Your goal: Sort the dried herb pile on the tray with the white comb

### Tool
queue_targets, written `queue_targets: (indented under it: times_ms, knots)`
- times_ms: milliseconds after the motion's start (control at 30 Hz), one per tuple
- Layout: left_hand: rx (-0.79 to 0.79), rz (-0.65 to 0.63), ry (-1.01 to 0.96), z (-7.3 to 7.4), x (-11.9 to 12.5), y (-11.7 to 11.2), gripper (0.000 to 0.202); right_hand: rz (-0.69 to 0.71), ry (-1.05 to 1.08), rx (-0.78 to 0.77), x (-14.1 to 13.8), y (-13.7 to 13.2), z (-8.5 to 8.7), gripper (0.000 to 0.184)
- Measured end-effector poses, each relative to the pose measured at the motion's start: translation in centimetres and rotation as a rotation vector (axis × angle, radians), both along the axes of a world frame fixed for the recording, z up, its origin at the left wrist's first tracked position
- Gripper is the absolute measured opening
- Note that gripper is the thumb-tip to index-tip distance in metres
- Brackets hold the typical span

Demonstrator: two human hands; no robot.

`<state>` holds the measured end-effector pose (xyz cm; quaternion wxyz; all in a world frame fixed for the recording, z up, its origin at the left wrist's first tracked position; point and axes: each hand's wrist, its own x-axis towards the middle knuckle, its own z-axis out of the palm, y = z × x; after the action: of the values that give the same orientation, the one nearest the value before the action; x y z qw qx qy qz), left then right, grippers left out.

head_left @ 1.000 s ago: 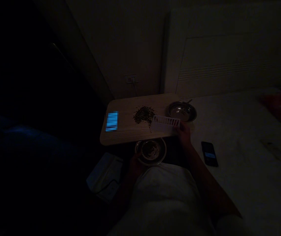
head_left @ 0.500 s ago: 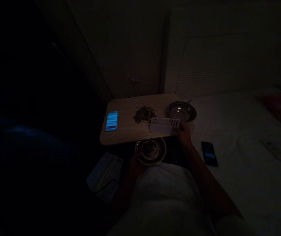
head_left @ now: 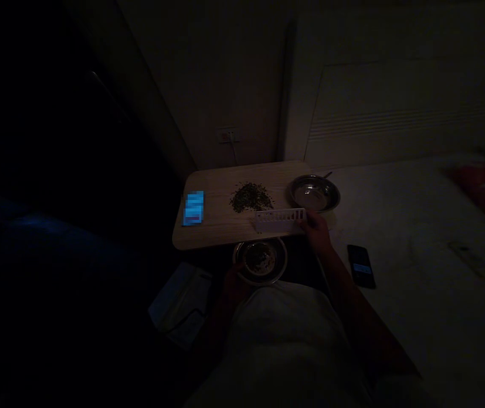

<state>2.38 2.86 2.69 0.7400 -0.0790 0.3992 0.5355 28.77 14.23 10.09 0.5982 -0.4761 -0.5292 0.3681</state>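
Note:
In the dim head view, my right hand grips the right end of a white slotted plastic tray over the near edge of a small wooden table. Just behind the tray lies a loose heap of small dark bits, like seeds or dried leaves. My left hand holds the left rim of a metal bowl below the table edge; dark bits lie inside it. A second metal bowl, a handle sticking out behind it, stands at the table's right end.
A lit phone lies at the table's left end. Another phone rests on the white bed at right. A pale packet or box with a dark cord sits low at left. A wall socket holds a plug.
My right hand has drawn the white tray slightly left and toward me. My left hand and the bowl it holds stay in place.

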Motion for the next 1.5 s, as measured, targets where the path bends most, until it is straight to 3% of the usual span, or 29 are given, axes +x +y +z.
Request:
queue_targets:
  times_ms: [233, 533, 800, 1000, 1167, 1400, 1500]
  knots:
    - [-0.005, -0.027, 0.023, -0.2, -0.3, 0.0, 0.049, 0.035, -0.041, 0.005, 0.2, -0.5, 0.3, 0.028]
    - [-0.033, 0.02, 0.072, 0.8, 0.4, 0.3, 0.055, 0.059, -0.014, -0.028, 0.4, -1.1, -0.4, 0.031]
    - [-0.031, -0.008, 0.023, 1.0, 0.4, 0.2, 0.057, -0.099, 0.133, -0.028, 0.9, -1.6, -1.2, 0.035]
    - [-0.026, 0.03, 0.048, 1.2, 0.5, 0.2, 0.044, -0.069, 0.082, -0.031, 0.8, -1.4, -1.2, 0.031]
    - [-0.019, 0.02, 0.02, 0.7, 0.3, 0.2, 0.049, -0.018, 0.114, -0.088, 1.0, -1.5, -1.5, 0.035]
    - [-0.041, -0.018, 0.026, 1.3, 0.3, 0.2, 0.048, -0.256, 0.144, 0.025, 1.3, -0.9, -1.3, 0.038]
    - [-0.06, 0.032, 0.076, 1.8, 0.5, 0.2, 0.041, -0.244, 0.135, 0.019, 1.0, -0.8, -1.4, 0.037]
